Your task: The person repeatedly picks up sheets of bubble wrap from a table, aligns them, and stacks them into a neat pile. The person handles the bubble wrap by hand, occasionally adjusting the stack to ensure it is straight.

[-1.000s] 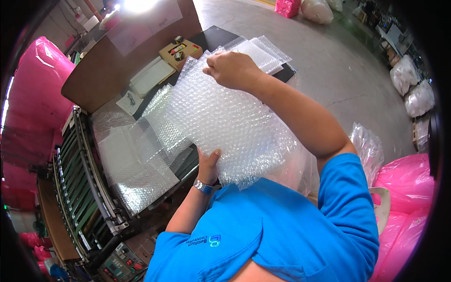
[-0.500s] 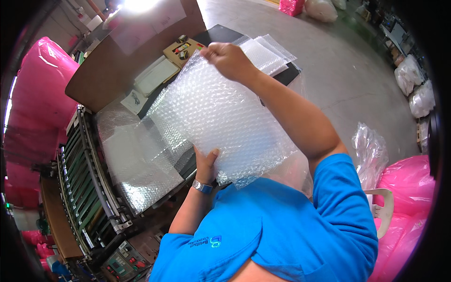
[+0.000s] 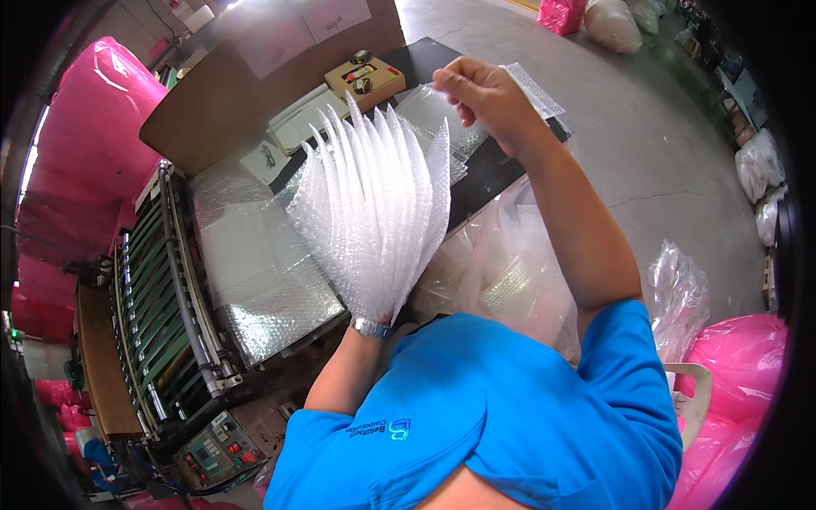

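A fanned bunch of clear bubble-wrap sheets [image 3: 365, 204] stands up from my left hand [image 3: 382, 314], which is closed round its gathered lower end. The sheets hide most of those fingers. Their upper edges spread apart in several curved layers. My right hand [image 3: 484, 93] is raised to the right of the bunch, apart from it, with fingers curled and nothing visible in them. Beneath it, a pile of bubble-wrap sheets [image 3: 438, 115] lies on the dark table [image 3: 484, 183]. More bubble wrap [image 3: 263, 280] lies flat on the table's left part.
Left of the table is a roller machine [image 3: 161, 289] with a control box [image 3: 223, 450]. A cardboard panel [image 3: 246, 93] borders the back, near a small open box [image 3: 365, 81] of tools. A clear plastic bag [image 3: 510, 272] hangs at the table's near edge. Pink bags [image 3: 735, 365] sit right.
My right hand has let go of the bubble wrap's upper corner and moved right. The sheets, earlier spread flat across, now stand fanned out in my left hand.
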A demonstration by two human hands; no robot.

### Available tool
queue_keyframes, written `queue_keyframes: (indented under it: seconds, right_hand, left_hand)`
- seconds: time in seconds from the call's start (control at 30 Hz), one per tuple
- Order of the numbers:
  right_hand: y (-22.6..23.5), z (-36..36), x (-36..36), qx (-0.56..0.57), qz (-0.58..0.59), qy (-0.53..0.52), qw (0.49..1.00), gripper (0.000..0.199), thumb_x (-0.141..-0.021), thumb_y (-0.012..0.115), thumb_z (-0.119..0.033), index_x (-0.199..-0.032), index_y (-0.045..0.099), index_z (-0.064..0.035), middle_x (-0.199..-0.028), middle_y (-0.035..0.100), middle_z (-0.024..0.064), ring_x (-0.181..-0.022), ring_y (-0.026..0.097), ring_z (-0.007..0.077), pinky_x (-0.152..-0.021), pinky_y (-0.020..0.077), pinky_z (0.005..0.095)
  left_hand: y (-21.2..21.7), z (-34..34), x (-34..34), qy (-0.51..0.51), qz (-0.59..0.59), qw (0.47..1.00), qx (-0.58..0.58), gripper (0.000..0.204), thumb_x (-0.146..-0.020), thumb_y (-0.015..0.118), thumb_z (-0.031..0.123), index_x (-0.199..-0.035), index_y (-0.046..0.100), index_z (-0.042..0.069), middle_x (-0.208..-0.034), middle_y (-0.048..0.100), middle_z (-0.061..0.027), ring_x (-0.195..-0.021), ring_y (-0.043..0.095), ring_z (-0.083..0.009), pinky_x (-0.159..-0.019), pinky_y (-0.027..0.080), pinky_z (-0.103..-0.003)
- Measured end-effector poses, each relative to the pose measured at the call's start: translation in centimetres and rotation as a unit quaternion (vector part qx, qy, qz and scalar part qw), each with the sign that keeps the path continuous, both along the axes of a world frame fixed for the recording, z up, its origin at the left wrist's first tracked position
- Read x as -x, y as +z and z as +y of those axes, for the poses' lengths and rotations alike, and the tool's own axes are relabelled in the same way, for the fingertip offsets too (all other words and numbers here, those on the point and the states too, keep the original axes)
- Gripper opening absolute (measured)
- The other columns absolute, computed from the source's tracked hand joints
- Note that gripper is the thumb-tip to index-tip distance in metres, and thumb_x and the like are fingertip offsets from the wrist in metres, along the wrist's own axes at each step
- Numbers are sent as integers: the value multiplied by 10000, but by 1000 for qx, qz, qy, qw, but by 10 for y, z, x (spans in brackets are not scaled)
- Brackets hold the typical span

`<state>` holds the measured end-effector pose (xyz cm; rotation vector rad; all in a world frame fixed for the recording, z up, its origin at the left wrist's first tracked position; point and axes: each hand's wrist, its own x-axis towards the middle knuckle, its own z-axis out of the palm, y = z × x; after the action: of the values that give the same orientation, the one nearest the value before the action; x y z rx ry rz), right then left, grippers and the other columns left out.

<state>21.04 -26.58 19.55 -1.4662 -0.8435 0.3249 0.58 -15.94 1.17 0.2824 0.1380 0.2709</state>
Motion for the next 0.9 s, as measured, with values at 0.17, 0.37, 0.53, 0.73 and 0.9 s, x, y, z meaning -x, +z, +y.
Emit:
queue_keyframes:
  seconds: [0.17, 0.37, 0.53, 0.73, 0.9]
  right_hand:
    - [7, 12, 10, 67, -161, 6, 985, 355, -846, 520, -375, -759, 585, -37, -606, 490, -5, -523, 436, 54, -485, 363, 198]
    - [4, 45, -5, 245, -250, -57, 935, 556, -816, 430, -553, -743, 608, -31, -679, 575, 100, -696, 567, 183, -647, 437, 328]
    - [-23, 71, 0, 291, -384, -72, 873, 450, -877, 368, -427, -821, 596, -42, -767, 618, 122, -814, 609, 252, -774, 462, 394]
    - [13, 59, -1, 168, -236, -63, 955, 471, -865, 416, -449, -833, 610, -21, -722, 606, 127, -715, 614, 193, -654, 473, 356]
    - [32, 53, 49, 296, -263, 160, 904, 649, -783, 435, -612, -736, 598, 14, -679, 573, 161, -661, 562, 234, -630, 447, 333]
  left_hand:
    - [0, 0, 1, -6, -5, 1000, -4, 792, -715, 551, 509, -1300, 280, 49, -1283, 369, -171, -1158, 397, -311, -956, 351, -446]
    - [-4, -5, 0, -23, 2, 1000, -17, 796, -714, 553, 510, -1302, 277, 50, -1285, 369, -169, -1157, 398, -311, -956, 353, -445]
    - [-7, -12, 9, -39, 17, 998, -36, 799, -713, 555, 511, -1304, 274, 51, -1286, 368, -168, -1157, 399, -312, -956, 354, -444]
    - [-12, -12, 14, -33, 23, 998, -55, 804, -712, 557, 511, -1306, 271, 52, -1287, 368, -166, -1156, 400, -312, -955, 356, -443]
    - [-10, -9, 14, -27, 31, 995, -93, 807, -710, 559, 512, -1307, 268, 53, -1288, 367, -164, -1156, 401, -312, -955, 358, -442]
